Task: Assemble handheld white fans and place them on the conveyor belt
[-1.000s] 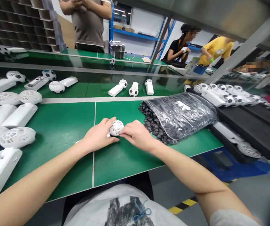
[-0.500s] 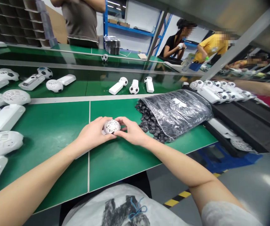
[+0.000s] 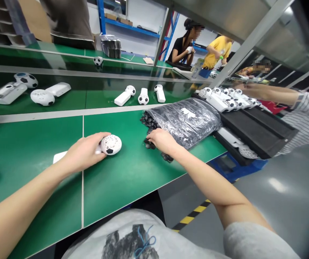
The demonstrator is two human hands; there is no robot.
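My left hand [image 3: 82, 153] is closed round the neck of a white hand-held fan [image 3: 110, 144] whose round football-patterned head lies on the green table [image 3: 122, 176]. A black patch shows on the fan's head. My right hand [image 3: 162, 140] rests with curled fingers on the pile of small black pieces [image 3: 150, 126] spilling from a clear plastic bag [image 3: 185, 120]. What its fingertips pinch is hidden.
More white football fans lie on the conveyor belt behind [image 3: 132, 94] and at the far left [image 3: 42, 96]. A black tray [image 3: 247, 120] with a row of fans stands at the right, where another person's arm [image 3: 267, 94] reaches. People work at the back.
My right hand left the fan's head and moved right to the black pieces. The left hand keeps the fan, now with a black patch on it. The view swung right.
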